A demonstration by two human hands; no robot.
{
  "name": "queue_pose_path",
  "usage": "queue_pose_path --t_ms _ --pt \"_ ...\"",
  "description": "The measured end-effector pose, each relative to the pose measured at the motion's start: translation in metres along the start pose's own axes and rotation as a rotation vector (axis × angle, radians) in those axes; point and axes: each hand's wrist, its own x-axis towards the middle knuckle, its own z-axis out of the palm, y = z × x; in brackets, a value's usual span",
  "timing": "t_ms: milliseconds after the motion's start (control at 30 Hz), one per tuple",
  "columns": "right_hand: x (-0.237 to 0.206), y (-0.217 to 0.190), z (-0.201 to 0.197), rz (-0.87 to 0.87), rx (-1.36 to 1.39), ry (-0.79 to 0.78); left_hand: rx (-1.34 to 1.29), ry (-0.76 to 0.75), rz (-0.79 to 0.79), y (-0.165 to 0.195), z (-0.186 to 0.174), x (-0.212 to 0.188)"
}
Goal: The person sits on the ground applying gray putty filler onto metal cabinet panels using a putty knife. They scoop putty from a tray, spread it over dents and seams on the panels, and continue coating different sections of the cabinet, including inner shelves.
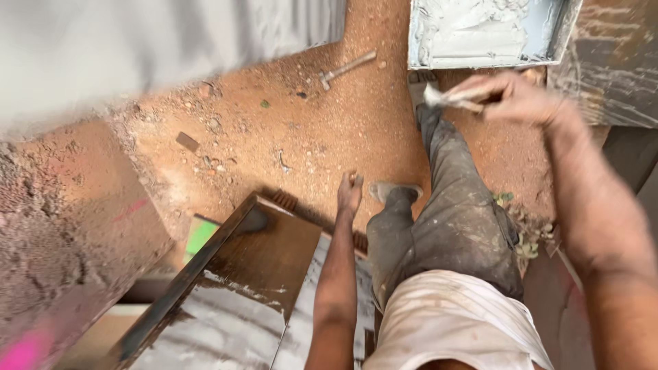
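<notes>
Head view. The right hand (517, 96) is holding a mortar-coated trowel (449, 98), its grip clamped on the handle, just below the near edge of a tray of grey mortar (480, 34) lying on the red earth ground (308, 130). The left hand (349, 192) is hanging loosely curled, holding nothing, above the far edge of a dark wooden plank (267, 253) smeared with mortar. A hammer (346, 68) is lying on the ground left of the tray. Grey-trousered legs are standing between plank and tray.

The right hand (514, 96) grips a plaster-coated trowel (449, 98) near a tray (558, 34); the left hand (350, 192) hangs loosely closed.
</notes>
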Motion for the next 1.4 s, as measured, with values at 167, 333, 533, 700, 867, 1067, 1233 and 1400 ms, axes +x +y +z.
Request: queue_pose_path --t_ms 167,333,533,700,867,1067,1233,1400 --pt "-0.018 -0.029 0.164 -0.569 -0.415 0.026 -0.193 0.114 0.003 -0.1 -0.044 -0.072" --pt "0.006 -0.033 0.31 -0.502 0.012 -0.253 -0.323 0.361 0.032 -0.215 -0.111 -0.142" --pt "0.093 -0.009 0.434 -0.044 0.583 -0.908 -0.585 0.913 -0.093 -0.33 -0.173 -0.179" --pt "0.152 -0.026 0.515 0.263 0.553 -1.037 -0.687 1.357 -0.282 -0.373 -0.161 -0.179" --pt "0.222 -0.039 0.575 0.516 0.355 -1.067 -1.565 1.708 -0.511 -0.392 -0.131 -0.146" --pt "0.313 0.019 0.595 0.467 -0.118 -1.052 -1.394 2.121 -0.407 -0.425 -0.129 -0.114" --pt "0.361 0.125 0.645 -0.265 -0.556 -1.334 -0.834 2.411 -0.506 -0.467 -0.122 -0.092" --pt "0.386 0.202 0.713 -1.247 -0.818 -1.334 -0.911 2.472 0.05 -0.524 -0.092 -0.065"
